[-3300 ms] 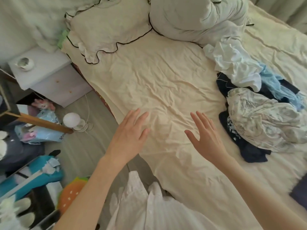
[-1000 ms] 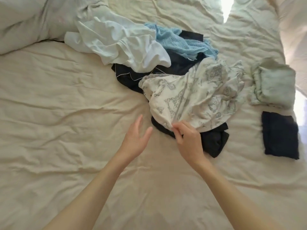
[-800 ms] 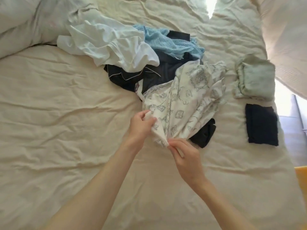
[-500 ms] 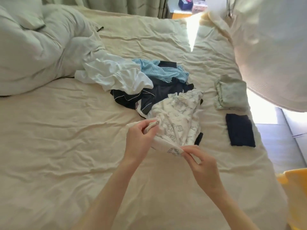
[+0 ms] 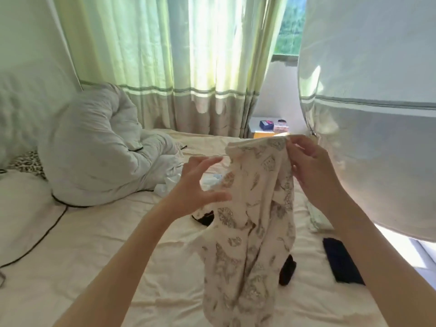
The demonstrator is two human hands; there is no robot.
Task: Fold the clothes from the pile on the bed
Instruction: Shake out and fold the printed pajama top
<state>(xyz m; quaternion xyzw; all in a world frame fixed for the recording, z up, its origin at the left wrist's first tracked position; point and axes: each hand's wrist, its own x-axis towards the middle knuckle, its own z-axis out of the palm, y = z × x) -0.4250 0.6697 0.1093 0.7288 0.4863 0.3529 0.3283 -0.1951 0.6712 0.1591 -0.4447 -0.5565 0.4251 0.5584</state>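
I hold a white garment with a grey print (image 5: 254, 220) up in front of me, and it hangs down above the bed (image 5: 94, 244). My right hand (image 5: 311, 166) pinches its top edge. My left hand (image 5: 195, 187) is beside the cloth's left edge with fingers spread; its fingertips and thumb just touch the fabric. The pile is mostly hidden behind the garment: a white piece (image 5: 169, 185) and dark pieces (image 5: 205, 218) show. A folded dark item (image 5: 342, 263) and a folded pale item (image 5: 318, 218) lie at the right.
A bunched grey duvet (image 5: 94, 149) fills the bed's far left, with a pillow (image 5: 18, 197) and a black cord (image 5: 35, 239) beside it. Green curtains (image 5: 177, 55) hang behind. A large pale cloth (image 5: 377, 114) hangs close at the right. A small bedside table (image 5: 266, 128) stands beyond the bed.
Both hands took the printed garment off the pile and lifted it high. My view has tilted up toward the curtains. My left hand has loosened from a grip to spread fingers.
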